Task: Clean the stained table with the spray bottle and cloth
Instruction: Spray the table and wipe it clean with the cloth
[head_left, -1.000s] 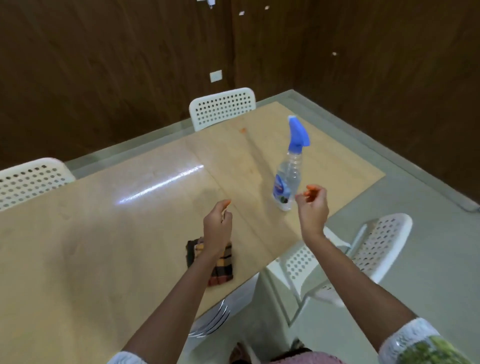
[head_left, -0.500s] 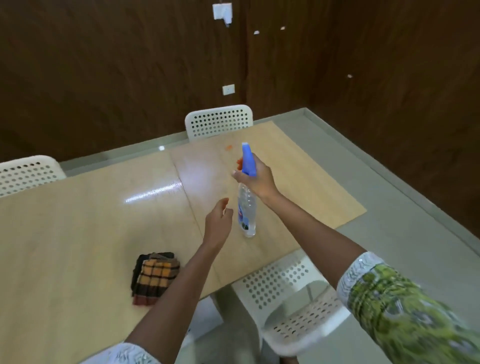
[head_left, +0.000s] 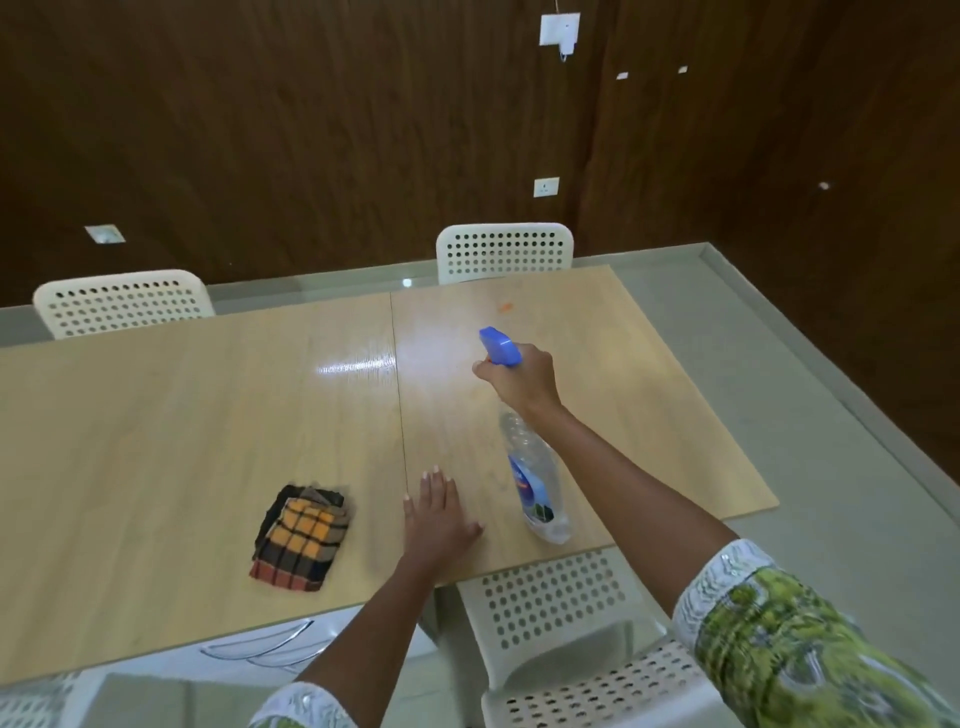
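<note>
Gripping clear plastic spray bottle (head_left: 530, 478), right hand (head_left: 522, 382), glossy wooden table (head_left: 156, 415)

Single head-worn view, forward and down over the table (head_left: 208, 415).

We see bright overhead glare streaking the table (head_left: 358, 366) at its middle. The far wall (head_left: 311, 130) stays dim. Wide-angle bending warps the edges, and the near right sleeve (head_left: 810, 644) blurs.

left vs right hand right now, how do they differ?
The left hand lies flat, fingers straight, on the table; the right hand is raised, curled round the spray bottle just under its blue head. The left holds nothing; the cloth lies apart beside it. Both are over the table.
</note>
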